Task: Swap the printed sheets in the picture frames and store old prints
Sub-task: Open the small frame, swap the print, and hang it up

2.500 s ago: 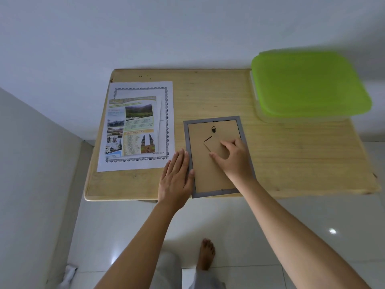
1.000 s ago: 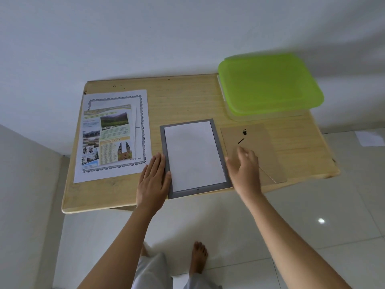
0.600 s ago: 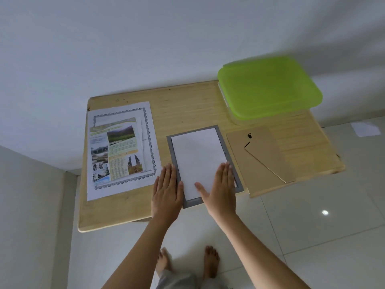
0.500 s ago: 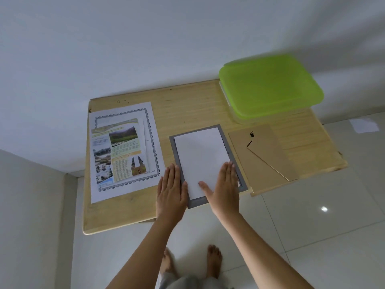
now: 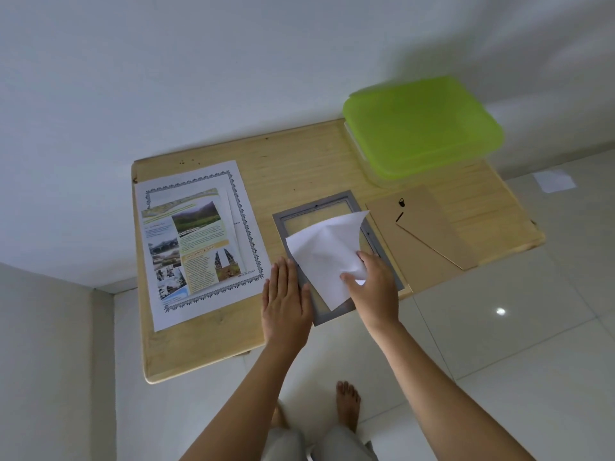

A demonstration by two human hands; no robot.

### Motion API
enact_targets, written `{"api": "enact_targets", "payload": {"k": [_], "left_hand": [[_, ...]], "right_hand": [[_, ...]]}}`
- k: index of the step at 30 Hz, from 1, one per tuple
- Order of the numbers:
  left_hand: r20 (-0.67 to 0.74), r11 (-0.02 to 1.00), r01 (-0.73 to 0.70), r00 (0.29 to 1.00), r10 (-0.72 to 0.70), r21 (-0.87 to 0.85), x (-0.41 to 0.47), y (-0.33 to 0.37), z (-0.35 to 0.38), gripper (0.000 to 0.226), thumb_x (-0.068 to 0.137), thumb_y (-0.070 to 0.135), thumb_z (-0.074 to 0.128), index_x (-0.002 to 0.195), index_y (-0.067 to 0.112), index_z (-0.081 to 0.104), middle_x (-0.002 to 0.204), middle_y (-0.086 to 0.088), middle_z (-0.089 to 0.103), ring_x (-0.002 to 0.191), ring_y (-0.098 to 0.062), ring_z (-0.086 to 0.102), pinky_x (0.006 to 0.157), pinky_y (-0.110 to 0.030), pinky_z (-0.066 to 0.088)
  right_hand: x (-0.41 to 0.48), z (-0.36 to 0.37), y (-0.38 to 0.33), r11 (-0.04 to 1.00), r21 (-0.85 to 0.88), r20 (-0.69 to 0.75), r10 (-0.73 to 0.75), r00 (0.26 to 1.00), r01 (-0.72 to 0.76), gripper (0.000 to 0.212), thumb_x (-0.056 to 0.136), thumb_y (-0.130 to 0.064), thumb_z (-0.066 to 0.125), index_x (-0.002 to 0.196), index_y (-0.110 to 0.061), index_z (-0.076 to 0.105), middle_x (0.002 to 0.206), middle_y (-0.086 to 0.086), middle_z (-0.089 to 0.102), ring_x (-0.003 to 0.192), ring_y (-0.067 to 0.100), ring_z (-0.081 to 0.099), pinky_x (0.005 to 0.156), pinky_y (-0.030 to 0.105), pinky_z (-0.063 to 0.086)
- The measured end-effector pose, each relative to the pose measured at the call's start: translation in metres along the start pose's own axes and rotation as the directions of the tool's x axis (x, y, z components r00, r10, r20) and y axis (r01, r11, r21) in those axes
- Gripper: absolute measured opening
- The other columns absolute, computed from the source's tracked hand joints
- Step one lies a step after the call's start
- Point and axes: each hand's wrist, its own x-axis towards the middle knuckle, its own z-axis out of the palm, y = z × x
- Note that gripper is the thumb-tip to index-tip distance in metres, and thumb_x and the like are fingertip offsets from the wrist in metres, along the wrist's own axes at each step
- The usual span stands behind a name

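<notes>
A grey picture frame (image 5: 289, 217) lies face down near the table's front edge, its back open and the glass showing. My right hand (image 5: 374, 287) pinches the lower right of a white sheet (image 5: 324, 252), blank side up, and holds it curled above the frame. My left hand (image 5: 286, 306) rests flat, fingers together, on the frame's lower left edge and the table. The brown backing board (image 5: 429, 232) with its stand lies to the frame's right. A stack of printed sheets (image 5: 199, 241) with photos and a patterned border lies at the left.
A clear box with a lime green lid (image 5: 422, 126) stands at the wooden table's (image 5: 299, 161) back right corner. The table is against a white wall. White tiled floor and my bare feet lie below; a scrap of paper (image 5: 554, 181) lies on the floor at right.
The backing board came off the frame and was laid to its right. My right hand then pressed on the white sheet and has now lifted it, curling, out of the frame. The left hand stayed.
</notes>
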Motion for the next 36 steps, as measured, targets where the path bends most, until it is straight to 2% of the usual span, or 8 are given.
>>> {"api": "enact_targets", "payload": {"k": [3, 10, 17, 21, 24, 26, 31, 36], "left_hand": [[0.003, 1.000, -0.009, 1.000, 0.009, -0.010, 0.001, -0.001, -0.001, 0.066, 0.083, 0.049, -0.010, 0.143, 0.021, -0.011, 0.156, 0.004, -0.006, 0.140, -0.006, -0.015, 0.114, -0.026, -0.012], [-0.004, 1.000, -0.019, 1.000, 0.019, -0.009, 0.002, -0.003, 0.003, 0.064, 0.085, 0.050, -0.008, 0.142, 0.021, -0.011, 0.155, 0.004, -0.008, 0.140, -0.007, -0.016, 0.115, -0.027, -0.011], [-0.013, 1.000, -0.017, 1.000, 0.017, -0.013, 0.003, -0.003, 0.003, 0.059, 0.091, 0.045, 0.003, 0.143, 0.022, -0.010, 0.156, 0.004, -0.006, 0.139, -0.005, -0.017, 0.115, -0.026, -0.010], [-0.022, 0.999, -0.013, 1.000, 0.013, -0.031, 0.004, -0.001, 0.002, 0.062, 0.092, 0.043, 0.011, 0.148, 0.019, 0.000, 0.157, 0.003, -0.001, 0.140, -0.005, -0.013, 0.114, -0.025, -0.009], [-0.029, 0.999, -0.012, 1.000, 0.011, -0.039, 0.005, 0.000, 0.002, 0.063, 0.091, 0.043, 0.013, 0.148, 0.018, 0.004, 0.157, 0.002, 0.003, 0.143, -0.008, -0.006, 0.114, -0.026, -0.007], [-0.035, 0.999, -0.003, 0.999, 0.002, -0.048, 0.004, 0.001, 0.002, 0.063, 0.091, 0.042, 0.015, 0.148, 0.017, 0.006, 0.157, 0.001, 0.006, 0.143, -0.009, -0.003, 0.115, -0.027, -0.005], [-0.026, 1.000, 0.020, 0.999, -0.021, -0.018, 0.005, 0.007, 0.001, 0.063, 0.090, 0.040, 0.013, 0.148, 0.014, 0.008, 0.157, -0.001, 0.006, 0.145, -0.012, -0.001, 0.118, -0.030, -0.001], [-0.097, 0.994, 0.096, 0.990, -0.100, -0.053, 0.002, 0.018, 0.000, 0.060, 0.093, 0.038, 0.023, 0.146, 0.011, 0.022, 0.154, -0.007, 0.021, 0.143, -0.021, 0.017, 0.116, -0.037, 0.017]], "right_hand": [[0.003, -0.002, -0.002, 0.999, 0.038, 0.014, 0.038, 0.999, -0.038, 0.049, 0.075, -0.027, 0.074, 0.119, -0.015, 0.056, 0.119, 0.002, 0.055, 0.108, 0.019, 0.051, 0.086, 0.030, 0.050], [0.009, -0.023, 0.000, 0.950, 0.121, 0.112, 0.275, 0.955, -0.287, 0.075, 0.060, -0.032, 0.085, 0.126, -0.016, 0.052, 0.123, 0.007, 0.040, 0.103, 0.017, 0.044, 0.082, 0.023, 0.041], [0.011, -0.035, 0.013, 0.905, 0.195, 0.194, 0.342, 0.920, -0.377, 0.074, 0.059, -0.034, 0.085, 0.123, -0.022, 0.051, 0.127, 0.005, 0.043, 0.116, 0.019, 0.045, 0.083, 0.025, 0.039], [0.012, -0.036, 0.018, 0.890, 0.212, 0.228, 0.357, 0.906, -0.404, 0.065, 0.065, -0.031, 0.081, 0.122, -0.023, 0.050, 0.125, 0.005, 0.040, 0.101, 0.014, 0.045, 0.076, 0.022, 0.039], [0.012, -0.036, 0.024, 0.870, 0.267, 0.263, 0.349, 0.900, -0.415, 0.053, 0.073, -0.027, 0.073, 0.120, -0.025, 0.050, 0.125, 0.004, 0.039, 0.089, 0.008, 0.049, 0.061, 0.017, 0.038], [0.016, -0.037, 0.027, 0.858, 0.305, 0.298, 0.325, 0.898, -0.412, 0.049, 0.076, -0.025, 0.068, 0.122, -0.025, 0.051, 0.125, 0.003, 0.041, 0.087, 0.002, 0.048, 0.061, 0.016, 0.037], [0.034, -0.047, 0.034, 0.893, 0.336, 0.365, 0.169, 0.916, -0.299, 0.046, 0.075, -0.018, 0.073, 0.118, -0.022, 0.057, 0.117, -0.003, 0.054, 0.107, 0.011, 0.050, 0.082, 0.022, 0.041], [0.056, -0.059, 0.055, 0.894, 0.387, 0.321, 0.098, 0.942, -0.225, 0.039, 0.073, -0.012, 0.075, 0.110, -0.019, 0.064, 0.109, -0.006, 0.062, 0.105, 0.012, 0.056, 0.084, 0.021, 0.043]]}}
